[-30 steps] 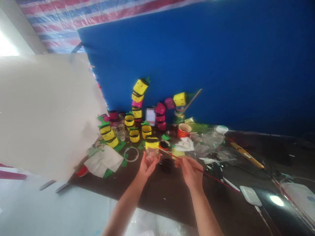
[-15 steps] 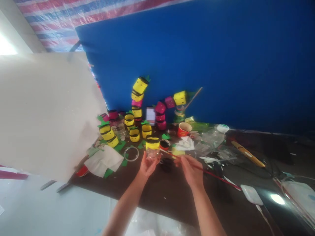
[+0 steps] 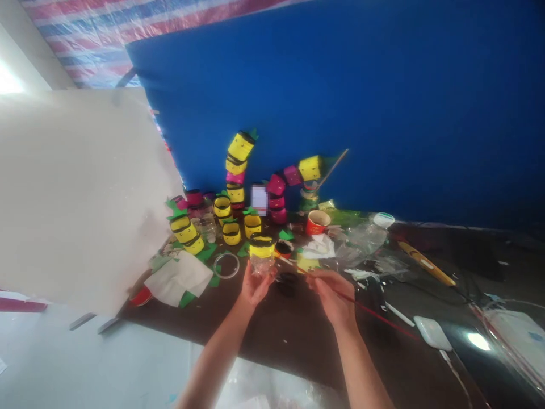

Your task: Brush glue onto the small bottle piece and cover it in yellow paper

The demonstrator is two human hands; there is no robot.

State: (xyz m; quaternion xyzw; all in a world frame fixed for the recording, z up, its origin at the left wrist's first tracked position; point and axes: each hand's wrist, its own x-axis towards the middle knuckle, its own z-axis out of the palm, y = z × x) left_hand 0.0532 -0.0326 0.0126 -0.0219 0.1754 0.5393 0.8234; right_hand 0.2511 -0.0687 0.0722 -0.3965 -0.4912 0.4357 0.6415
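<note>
My left hand (image 3: 257,285) is closed around the lower part of a clear plastic cup (image 3: 261,255), which has a yellow painted band and a black rim. In my right hand (image 3: 332,292) is a long red-handled paintbrush (image 3: 370,311), pinched between fingers and thumb. Its tip points left and lies beside the cup's yellow band; whether it touches cannot be made out. Just behind the cup sits a small container (image 3: 284,248) with dark contents and a red side. Finished-looking yellow cups (image 3: 231,233) with black rims and green leaf shapes stand behind my left hand.
On the dark table (image 3: 272,335) lie a white cloth (image 3: 179,278), a clear ring (image 3: 226,266) and green scraps. A red paper cup (image 3: 318,222), crumpled tissue (image 3: 319,246), a clear bottle (image 3: 361,241) and a yellow-handled tool (image 3: 426,263) stand or lie to the right. A blue panel (image 3: 340,102) rises behind.
The cup in my left hand looks slightly more upright and lower. The paintbrush has shifted a little and its far end is blurred. The whole view has moved slightly.
</note>
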